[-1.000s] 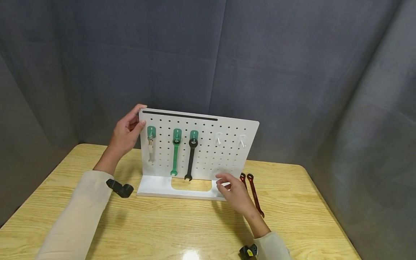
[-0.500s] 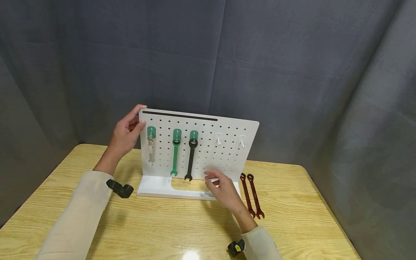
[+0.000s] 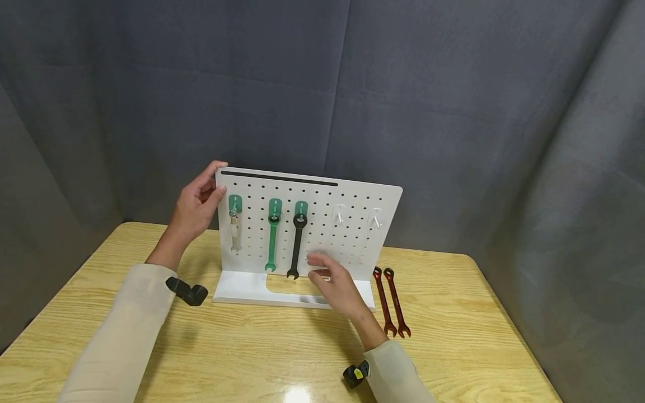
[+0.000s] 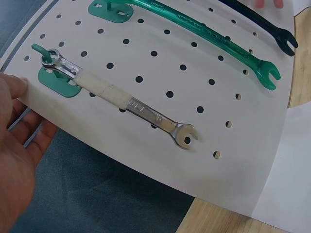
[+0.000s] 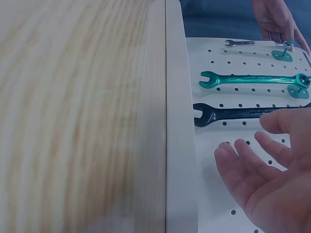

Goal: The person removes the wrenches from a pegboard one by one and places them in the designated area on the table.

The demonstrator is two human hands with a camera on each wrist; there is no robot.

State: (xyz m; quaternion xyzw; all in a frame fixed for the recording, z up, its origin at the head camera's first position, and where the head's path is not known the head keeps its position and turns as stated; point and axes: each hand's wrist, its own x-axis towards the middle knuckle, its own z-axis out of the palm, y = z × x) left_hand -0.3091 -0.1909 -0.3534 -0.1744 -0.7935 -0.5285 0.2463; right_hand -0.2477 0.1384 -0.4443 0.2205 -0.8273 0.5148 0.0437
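Note:
My left hand (image 3: 195, 207) grips the upper left edge of a white pegboard (image 3: 322, 235), thumb on the front and fingers behind. Close to that thumb, a silver wrench (image 4: 116, 94) with a pale wrapped handle hangs on a green hook (image 4: 58, 83). A green wrench (image 3: 272, 246) and a black wrench (image 3: 296, 246) hang on green hooks to its right. My right hand (image 3: 339, 288) hovers in front of the lower board, just right of the black wrench, its fingers relaxed around nothing. In the right wrist view, the thumb overlaps the black wrench; I cannot tell whether they touch.
Two white hooks (image 3: 375, 218) on the board's right side hold nothing. Two red wrenches (image 3: 398, 305) lie side by side on the wooden table (image 3: 443, 347), right of the board's base (image 3: 242, 288). A grey curtain (image 3: 282, 101) stands behind and at both sides.
My right hand has moved left, from near the red wrenches to beside the black wrench, uncovering the red wrenches. My left hand has kept its grip on the board.

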